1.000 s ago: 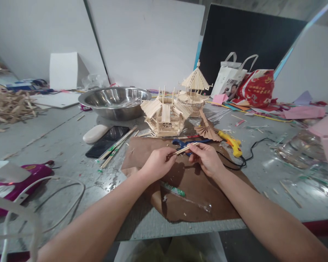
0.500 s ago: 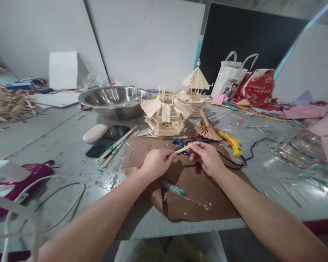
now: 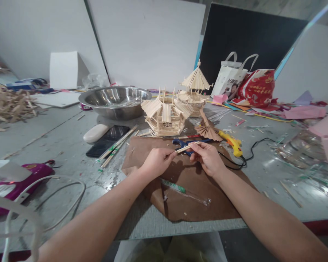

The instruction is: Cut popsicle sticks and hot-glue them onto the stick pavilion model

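Observation:
Between my two hands are thin wooden sticks, held slightly tilted above a brown paper sheet. My left hand pinches their left end, and my right hand pinches the right end; the exact number of sticks is unclear. Just behind them lie blue-handled pliers, partly hidden by my right hand. A clear plastic wrapper with green print rests on the paper below my hands. Beyond stands a small house model made of sticks, its roof open at the top.
A taller stick pavilion stands behind. To the right lie a folded paper fan and a yellow glue gun with a black cord. At left are a steel basin, a phone, and a white oval case.
My hands and the sticks stay almost in place. The plastic wrapper on the paper has shifted very slightly.

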A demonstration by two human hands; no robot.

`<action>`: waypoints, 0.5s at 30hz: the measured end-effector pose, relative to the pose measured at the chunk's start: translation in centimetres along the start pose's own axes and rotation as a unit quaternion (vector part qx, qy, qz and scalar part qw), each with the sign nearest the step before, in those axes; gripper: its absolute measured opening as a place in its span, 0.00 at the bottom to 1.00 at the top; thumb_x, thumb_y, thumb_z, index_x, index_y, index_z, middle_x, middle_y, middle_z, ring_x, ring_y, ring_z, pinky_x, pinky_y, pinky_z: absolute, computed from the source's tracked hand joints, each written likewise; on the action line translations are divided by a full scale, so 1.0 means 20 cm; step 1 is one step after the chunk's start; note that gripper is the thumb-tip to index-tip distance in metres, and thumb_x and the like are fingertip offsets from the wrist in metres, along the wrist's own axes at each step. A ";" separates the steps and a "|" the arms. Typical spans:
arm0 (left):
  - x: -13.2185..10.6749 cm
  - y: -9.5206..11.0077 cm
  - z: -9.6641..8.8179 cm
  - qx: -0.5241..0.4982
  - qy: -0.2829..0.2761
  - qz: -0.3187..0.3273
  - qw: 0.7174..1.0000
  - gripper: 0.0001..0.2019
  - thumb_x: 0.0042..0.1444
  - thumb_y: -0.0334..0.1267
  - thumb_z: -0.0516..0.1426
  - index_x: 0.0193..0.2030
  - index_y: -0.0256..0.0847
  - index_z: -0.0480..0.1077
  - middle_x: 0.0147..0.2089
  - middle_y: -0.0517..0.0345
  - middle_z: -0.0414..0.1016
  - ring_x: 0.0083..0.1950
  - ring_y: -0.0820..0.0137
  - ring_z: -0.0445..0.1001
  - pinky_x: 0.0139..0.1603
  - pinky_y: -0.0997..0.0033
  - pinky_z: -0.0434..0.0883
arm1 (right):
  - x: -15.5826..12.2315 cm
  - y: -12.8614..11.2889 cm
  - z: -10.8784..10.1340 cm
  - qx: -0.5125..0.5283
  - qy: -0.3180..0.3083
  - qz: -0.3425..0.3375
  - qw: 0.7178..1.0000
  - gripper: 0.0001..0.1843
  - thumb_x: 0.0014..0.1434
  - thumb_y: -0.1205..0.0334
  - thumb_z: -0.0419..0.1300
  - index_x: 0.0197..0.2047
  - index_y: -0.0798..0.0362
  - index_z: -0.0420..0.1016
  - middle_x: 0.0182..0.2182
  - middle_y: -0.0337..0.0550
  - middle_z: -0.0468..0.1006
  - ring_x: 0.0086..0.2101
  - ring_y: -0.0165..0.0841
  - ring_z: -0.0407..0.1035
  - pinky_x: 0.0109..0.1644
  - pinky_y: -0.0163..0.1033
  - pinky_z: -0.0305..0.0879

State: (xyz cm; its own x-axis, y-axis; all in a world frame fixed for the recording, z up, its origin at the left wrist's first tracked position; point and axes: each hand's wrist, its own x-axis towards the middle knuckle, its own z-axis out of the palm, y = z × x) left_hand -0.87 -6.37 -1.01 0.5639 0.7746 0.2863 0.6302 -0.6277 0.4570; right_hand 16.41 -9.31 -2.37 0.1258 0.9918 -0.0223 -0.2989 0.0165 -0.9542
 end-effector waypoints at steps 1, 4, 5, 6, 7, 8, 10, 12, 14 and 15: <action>0.00 0.00 0.00 0.000 0.002 0.001 1.000 0.19 0.54 0.43 0.45 0.18 0.37 0.65 0.15 0.64 0.55 0.19 0.79 0.53 0.21 0.78 0.49 | 0.00 0.00 0.00 -0.001 0.001 0.000 1.000 0.11 0.40 0.56 0.64 0.27 0.54 0.74 0.22 0.36 0.75 0.15 0.22 0.63 0.18 0.30 0.61; 0.00 0.00 0.00 -0.001 0.002 0.001 1.000 0.19 0.54 0.43 0.45 0.18 0.36 0.66 0.15 0.64 0.55 0.19 0.79 0.52 0.21 0.78 0.49 | 0.00 0.00 0.00 -0.001 0.003 0.001 1.000 0.11 0.40 0.56 0.64 0.27 0.54 0.74 0.22 0.36 0.75 0.15 0.22 0.63 0.18 0.30 0.61; 0.00 0.00 0.00 -0.001 0.001 0.000 1.000 0.19 0.54 0.43 0.46 0.18 0.36 0.66 0.15 0.64 0.55 0.19 0.79 0.52 0.21 0.78 0.49 | 0.00 0.00 0.00 -0.001 0.002 0.001 1.000 0.11 0.40 0.56 0.64 0.27 0.54 0.74 0.22 0.36 0.75 0.15 0.22 0.63 0.18 0.30 0.61; 0.00 0.00 0.00 -0.001 -0.001 -0.001 1.000 0.19 0.54 0.43 0.46 0.18 0.36 0.66 0.15 0.64 0.55 0.19 0.78 0.52 0.21 0.77 0.49 | 0.00 0.00 0.00 -0.002 0.002 0.001 1.000 0.12 0.40 0.56 0.64 0.27 0.54 0.74 0.22 0.36 0.75 0.15 0.22 0.63 0.18 0.30 0.61; 0.00 0.00 0.00 0.000 -0.001 -0.001 1.000 0.19 0.54 0.43 0.46 0.18 0.36 0.66 0.15 0.64 0.56 0.19 0.78 0.52 0.21 0.77 0.49 | 0.00 0.00 0.00 -0.001 0.002 0.001 1.000 0.12 0.40 0.56 0.64 0.27 0.54 0.74 0.22 0.36 0.75 0.15 0.23 0.63 0.18 0.30 0.61; 0.00 0.00 0.00 0.000 -0.001 -0.001 1.000 0.19 0.54 0.42 0.46 0.18 0.36 0.66 0.15 0.63 0.56 0.19 0.78 0.52 0.21 0.77 0.49 | 0.00 0.00 0.00 0.000 0.003 0.002 1.000 0.12 0.39 0.56 0.64 0.27 0.54 0.74 0.22 0.37 0.75 0.15 0.23 0.63 0.18 0.30 0.61; 0.00 0.00 0.00 0.000 0.004 -0.001 1.000 0.19 0.54 0.42 0.46 0.18 0.37 0.65 0.15 0.63 0.57 0.19 0.78 0.53 0.22 0.77 0.49 | 0.00 0.00 0.00 0.004 0.002 0.002 1.000 0.11 0.39 0.56 0.64 0.27 0.54 0.74 0.22 0.37 0.75 0.15 0.23 0.63 0.18 0.29 0.61; 0.00 0.00 0.01 -0.003 0.008 0.000 1.000 0.18 0.54 0.41 0.46 0.17 0.37 0.65 0.16 0.63 0.58 0.19 0.78 0.53 0.22 0.77 0.49 | 0.00 0.00 0.00 0.007 0.002 0.001 1.000 0.11 0.40 0.56 0.64 0.27 0.54 0.74 0.22 0.36 0.75 0.15 0.22 0.63 0.18 0.29 0.61; 0.00 0.00 0.00 -0.011 0.007 0.003 1.000 0.18 0.54 0.41 0.46 0.17 0.37 0.64 0.16 0.64 0.57 0.19 0.79 0.54 0.22 0.77 0.49 | 0.00 0.00 0.00 0.008 0.000 -0.002 1.000 0.11 0.40 0.56 0.64 0.27 0.54 0.74 0.22 0.36 0.75 0.15 0.22 0.63 0.18 0.29 0.61; 0.00 0.00 0.00 -0.015 0.005 0.006 1.000 0.18 0.54 0.41 0.46 0.18 0.37 0.65 0.16 0.64 0.57 0.19 0.79 0.54 0.22 0.77 0.49 | 0.00 0.00 0.00 0.008 -0.001 -0.003 1.000 0.10 0.41 0.57 0.64 0.27 0.54 0.75 0.22 0.36 0.75 0.15 0.22 0.63 0.18 0.29 0.61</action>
State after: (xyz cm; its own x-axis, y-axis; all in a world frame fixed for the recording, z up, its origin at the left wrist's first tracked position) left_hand -0.82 -6.41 -1.06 0.5655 0.7681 0.3004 0.6067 -0.6341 0.4794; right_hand 16.44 -9.40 -2.32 0.1258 0.9919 -0.0163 -0.3135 0.0242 -0.9493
